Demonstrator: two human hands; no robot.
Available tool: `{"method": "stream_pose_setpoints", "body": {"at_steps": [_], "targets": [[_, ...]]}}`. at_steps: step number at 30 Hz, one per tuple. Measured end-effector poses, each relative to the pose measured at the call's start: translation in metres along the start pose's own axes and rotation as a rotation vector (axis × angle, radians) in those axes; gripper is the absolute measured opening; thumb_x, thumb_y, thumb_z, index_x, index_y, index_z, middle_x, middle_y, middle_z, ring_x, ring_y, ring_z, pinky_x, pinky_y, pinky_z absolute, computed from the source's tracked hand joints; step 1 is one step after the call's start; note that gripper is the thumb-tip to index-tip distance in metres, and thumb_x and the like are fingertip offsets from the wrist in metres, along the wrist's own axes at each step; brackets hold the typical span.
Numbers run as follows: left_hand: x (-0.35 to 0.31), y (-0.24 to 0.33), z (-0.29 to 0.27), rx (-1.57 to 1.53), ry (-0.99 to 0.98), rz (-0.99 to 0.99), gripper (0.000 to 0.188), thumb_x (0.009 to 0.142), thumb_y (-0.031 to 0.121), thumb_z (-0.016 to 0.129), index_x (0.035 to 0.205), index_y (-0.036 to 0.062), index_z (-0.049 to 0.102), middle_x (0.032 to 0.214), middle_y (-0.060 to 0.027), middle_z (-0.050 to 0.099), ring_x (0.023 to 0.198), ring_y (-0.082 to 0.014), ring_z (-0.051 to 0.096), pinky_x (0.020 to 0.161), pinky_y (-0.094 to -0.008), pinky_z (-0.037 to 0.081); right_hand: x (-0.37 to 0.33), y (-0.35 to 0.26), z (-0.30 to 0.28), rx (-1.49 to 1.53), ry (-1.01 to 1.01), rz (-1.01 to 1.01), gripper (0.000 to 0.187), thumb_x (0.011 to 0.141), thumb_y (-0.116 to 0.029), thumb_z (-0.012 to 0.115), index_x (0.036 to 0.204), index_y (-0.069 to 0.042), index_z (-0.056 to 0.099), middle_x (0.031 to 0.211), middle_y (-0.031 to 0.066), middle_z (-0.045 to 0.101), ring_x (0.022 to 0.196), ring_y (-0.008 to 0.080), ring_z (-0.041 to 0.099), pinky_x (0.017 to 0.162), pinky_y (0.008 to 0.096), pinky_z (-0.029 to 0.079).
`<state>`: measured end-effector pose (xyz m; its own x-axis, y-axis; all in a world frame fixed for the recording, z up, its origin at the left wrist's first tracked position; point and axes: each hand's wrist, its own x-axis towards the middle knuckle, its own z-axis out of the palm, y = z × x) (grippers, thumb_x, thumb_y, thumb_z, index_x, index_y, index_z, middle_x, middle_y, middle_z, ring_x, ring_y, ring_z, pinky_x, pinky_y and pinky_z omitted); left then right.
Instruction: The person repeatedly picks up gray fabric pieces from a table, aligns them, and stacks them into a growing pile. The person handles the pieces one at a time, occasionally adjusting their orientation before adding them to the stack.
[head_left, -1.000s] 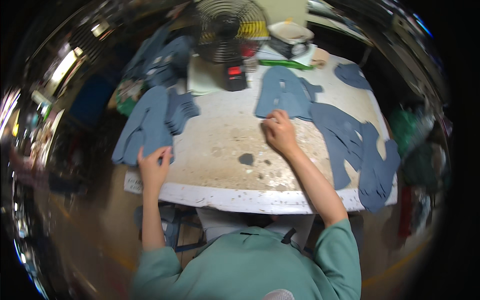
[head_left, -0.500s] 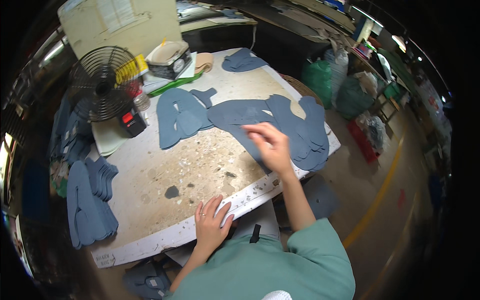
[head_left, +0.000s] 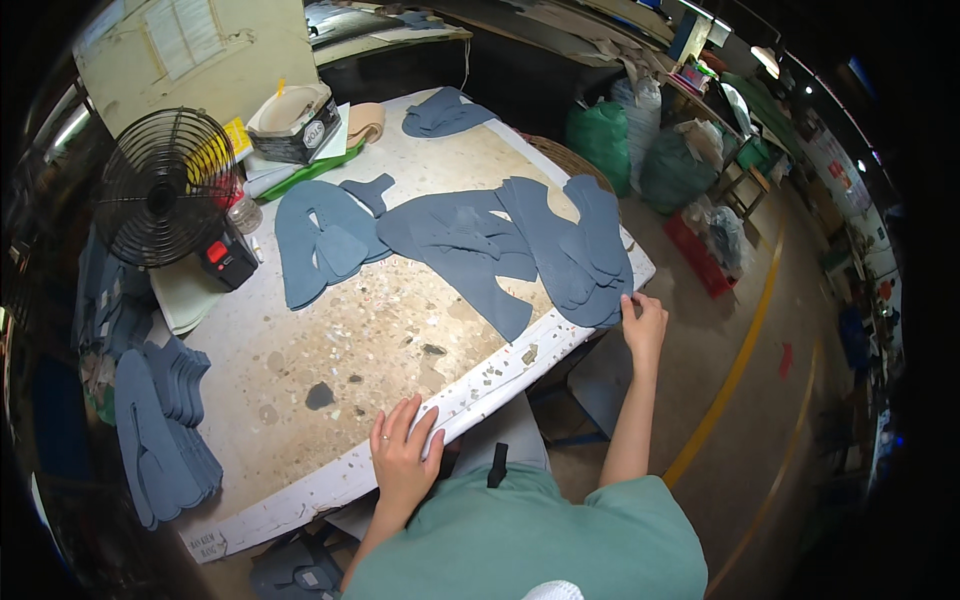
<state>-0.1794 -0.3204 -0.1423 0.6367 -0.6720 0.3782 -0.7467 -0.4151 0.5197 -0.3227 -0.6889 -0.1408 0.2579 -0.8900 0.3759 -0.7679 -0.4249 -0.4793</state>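
Right of centre, blue pieces (head_left: 560, 262) touch the right fingers (head_left: 629, 306); pinching, I cannot tell. Left fingers (head_left: 404, 420) spread on the table (head_left: 255, 385).

- I see a pale panel (head_left: 240, 50) with papers (head_left: 182, 35) on it, beyond the scuffed white table (head_left: 245, 375).
- I make out a brownish-grey floor (head_left: 690, 370) with 2 yellow lines (head_left: 742, 372) on the right.
- I spot a lit lamp (head_left: 766, 62) at upper right.
- To me, the room's left side looks dark.
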Motion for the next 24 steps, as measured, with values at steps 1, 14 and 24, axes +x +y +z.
{"method": "stream_pose_setpoints", "body": {"at_steps": [1,14,24], "targets": [[0.000,0.000,0.000,-0.001,0.006,0.002,0.030,0.079,0.018,0.067,0.108,0.0112,0.065,0.125,-0.0084,0.056,0.118,-0.0255,0.050,0.103,-0.0460,0.030,-0.002,-0.003,0.002,-0.020,0.054,-0.021,0.030,0.083,-0.026,0.064,0.101,-0.003,0.068,0.097,0.0154,0.062,0.099,0.0334,0.053,0.090,0.0414,0.041],[-0.001,-0.001,-0.002,-0.006,0.014,0.016,0.030,0.078,0.018,0.068,0.107,0.0106,0.065,0.123,-0.0087,0.057,0.117,-0.0258,0.051,0.102,-0.0450,0.033,0.043,-0.015,0.026,0.999,0.002,0.544,0.041,0.083,-0.029,0.070,0.107,0.003,0.060,0.094,0.0157,0.067,0.079,0.0157,0.062,0.065,0.0264,0.048],[-0.002,-0.002,-0.003,-0.028,0.030,0.012,0.031,0.079,0.019,0.068,0.109,0.0122,0.066,0.124,-0.0075,0.056,0.117,-0.0251,0.051,0.102,-0.0444,0.034,0.063,-0.047,0.039,0.913,-0.315,0.340,0.046,0.075,-0.012,0.074,0.112,0.008,0.056,0.102,0.0156,0.064,0.088,0.0209,0.063,0.078,0.0309,0.049]]}}
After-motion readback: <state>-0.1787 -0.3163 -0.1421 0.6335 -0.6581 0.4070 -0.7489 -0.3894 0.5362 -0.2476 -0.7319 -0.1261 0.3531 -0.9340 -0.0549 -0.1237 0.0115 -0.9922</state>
